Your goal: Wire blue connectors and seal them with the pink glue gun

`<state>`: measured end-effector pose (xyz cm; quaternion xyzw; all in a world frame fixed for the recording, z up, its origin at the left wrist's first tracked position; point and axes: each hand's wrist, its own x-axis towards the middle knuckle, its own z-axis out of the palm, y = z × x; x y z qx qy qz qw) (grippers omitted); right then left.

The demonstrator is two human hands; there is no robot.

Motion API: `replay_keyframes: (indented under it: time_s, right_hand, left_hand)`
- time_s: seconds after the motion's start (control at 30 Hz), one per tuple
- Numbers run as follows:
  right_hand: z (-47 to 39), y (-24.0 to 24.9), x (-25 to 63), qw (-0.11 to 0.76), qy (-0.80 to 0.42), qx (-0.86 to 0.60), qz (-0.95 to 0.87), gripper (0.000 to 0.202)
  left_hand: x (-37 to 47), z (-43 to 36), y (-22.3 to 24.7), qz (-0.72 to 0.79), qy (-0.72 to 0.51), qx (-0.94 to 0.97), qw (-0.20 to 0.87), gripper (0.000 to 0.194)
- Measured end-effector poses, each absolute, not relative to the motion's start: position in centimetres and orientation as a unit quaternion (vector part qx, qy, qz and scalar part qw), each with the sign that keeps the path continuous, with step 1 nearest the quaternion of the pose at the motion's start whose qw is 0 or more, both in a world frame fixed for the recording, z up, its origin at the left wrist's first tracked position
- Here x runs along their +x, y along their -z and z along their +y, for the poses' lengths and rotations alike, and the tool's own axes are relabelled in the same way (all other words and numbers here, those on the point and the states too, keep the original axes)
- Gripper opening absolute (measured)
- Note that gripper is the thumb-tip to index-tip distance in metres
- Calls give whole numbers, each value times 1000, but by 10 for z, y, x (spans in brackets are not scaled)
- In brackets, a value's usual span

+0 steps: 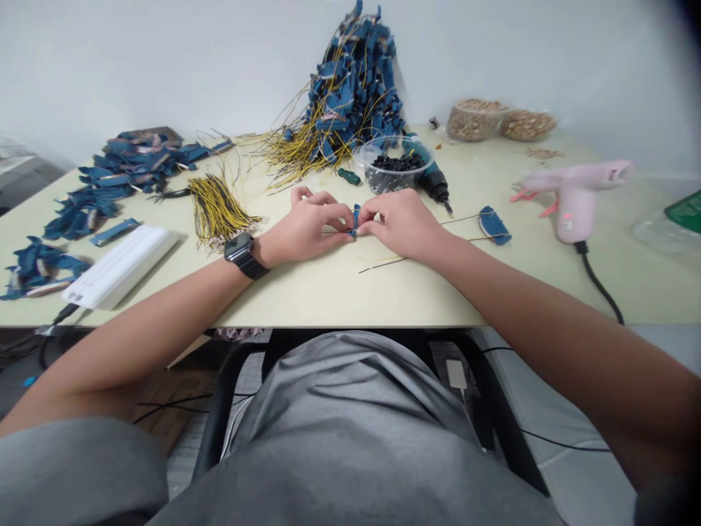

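Close together at the middle of the table, my left hand (318, 225) and my right hand (402, 223) pinch a small blue plastic part (355, 217) between their fingertips. Much of the part is hidden by the fingers. Thin wires (383, 264), yellow and black, lie on the table under my right wrist. To the right of that wrist rests another blue part (494, 225) with dark wires running from it towards my hand. Behind my hands stands a clear tub (395, 172) of small black pieces, beside a teal and black power screwdriver (437, 183).
A tall pile of wired blue parts (350, 88) leans against the wall. Loose blue parts (131, 164), a yellow-black wire bundle (219, 208) and a white box (123, 267) lie left. At right are a pink glue gun (575, 197) and tubs of tan pieces (475, 120).
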<state>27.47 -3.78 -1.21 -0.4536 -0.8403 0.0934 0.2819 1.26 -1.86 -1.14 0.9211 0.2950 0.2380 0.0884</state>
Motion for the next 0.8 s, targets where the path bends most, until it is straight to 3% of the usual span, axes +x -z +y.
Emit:
replay_keyframes:
  time_s: [0.17,0.43,0.8]
  right_hand:
    - [-44,12,278,256,-50,-440,-859,10]
    - [-52,13,274,192,21,-422,-886,21]
    - [-58,14,269,176,57,-413,-892,25]
  left_hand:
    - [13,-19,13,297,-237,921,87,19]
    - [13,-19,14,295,-243,920,84,19]
    - [13,-18,18,292,-250,921,70,16]
